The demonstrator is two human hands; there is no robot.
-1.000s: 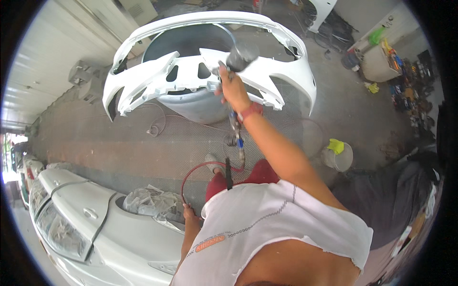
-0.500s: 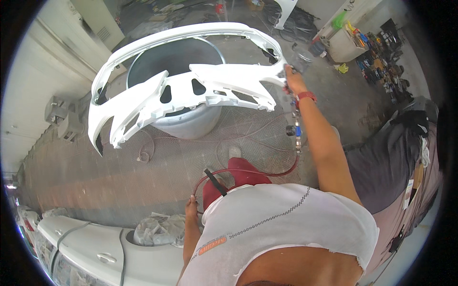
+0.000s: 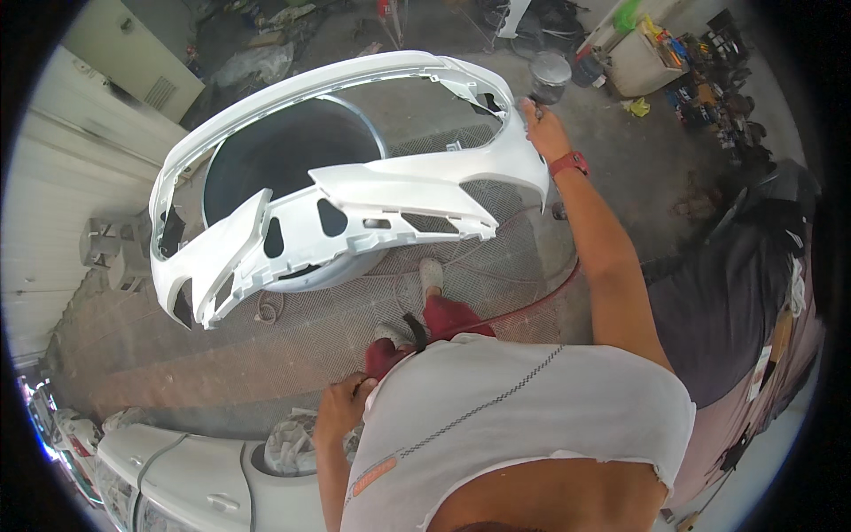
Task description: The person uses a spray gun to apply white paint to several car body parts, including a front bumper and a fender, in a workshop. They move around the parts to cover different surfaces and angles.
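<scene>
A white car bumper cover rests over a large grey drum in front of me. My right hand is closed around a spray gun at the bumper's right end. The gun's round grey cup shows beyond my fingers; its body is mostly hidden by my hand. A red air hose runs from below the right forearm to my waist. My left hand is closed beside my hip, its fingers curled on what looks like a dark stretch of that hose.
Behind my left arm is a white car with crumpled plastic sheeting at it. Covered items stand to my right. Tools and cans lie at the far right. Hose loops cross the meshed floor. Grey stools are by the left wall.
My right hand has tilted the spray gun, bringing its cup up beyond the fingers and hiding the gauge and blue valve. The bumper appears nearer. My left hand has drawn in to my hip.
</scene>
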